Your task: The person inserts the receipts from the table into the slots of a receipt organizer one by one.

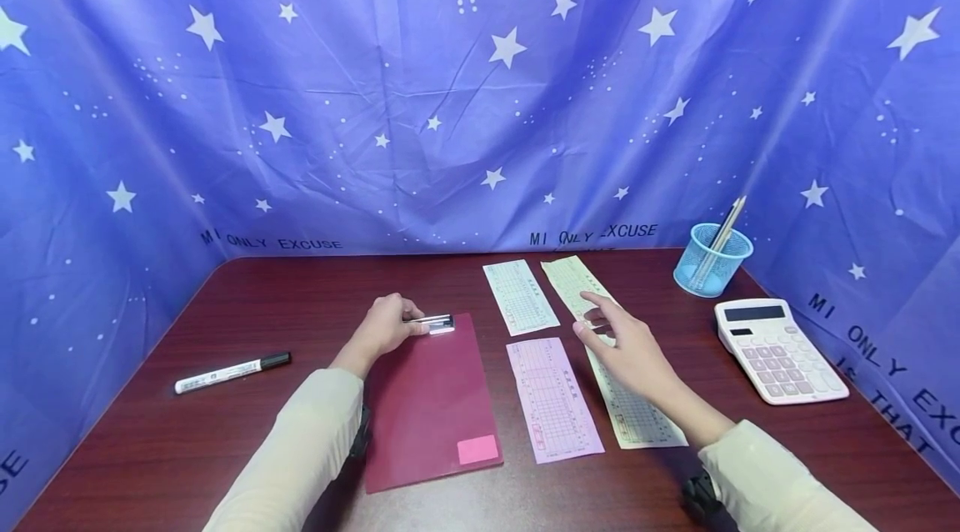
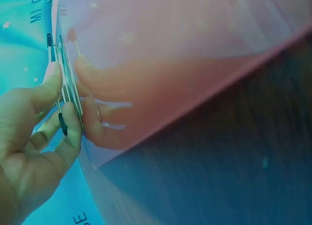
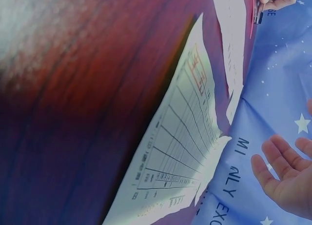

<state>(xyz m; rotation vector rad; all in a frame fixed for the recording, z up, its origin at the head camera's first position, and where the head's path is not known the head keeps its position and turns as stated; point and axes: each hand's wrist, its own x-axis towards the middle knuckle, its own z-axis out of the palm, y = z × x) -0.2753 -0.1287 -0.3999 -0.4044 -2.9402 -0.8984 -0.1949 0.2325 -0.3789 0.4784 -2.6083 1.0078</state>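
A dark red clipboard (image 1: 431, 399) lies on the table with a pink label near its lower right corner. At its top edge my left hand (image 1: 386, 325) pinches the metal clip (image 1: 442, 320) between thumb and fingers. The left wrist view shows the clip (image 2: 69, 81) close up, with the hand mirrored in the glossy board. My right hand (image 1: 622, 344), fingers spread and holding nothing, is over the yellow printed form paper (image 1: 647, 417), hiding its middle part. To its left lie a pink form slip (image 1: 557, 403) and a pale green slip (image 1: 520, 296).
A black-capped marker (image 1: 232, 372) lies on the left of the table. At the right sit a white calculator (image 1: 780, 353) and a blue mesh pen cup (image 1: 712, 261) with several pens or pencils. A blue star-printed curtain (image 1: 450, 57) stands behind the table (image 1: 315, 286).
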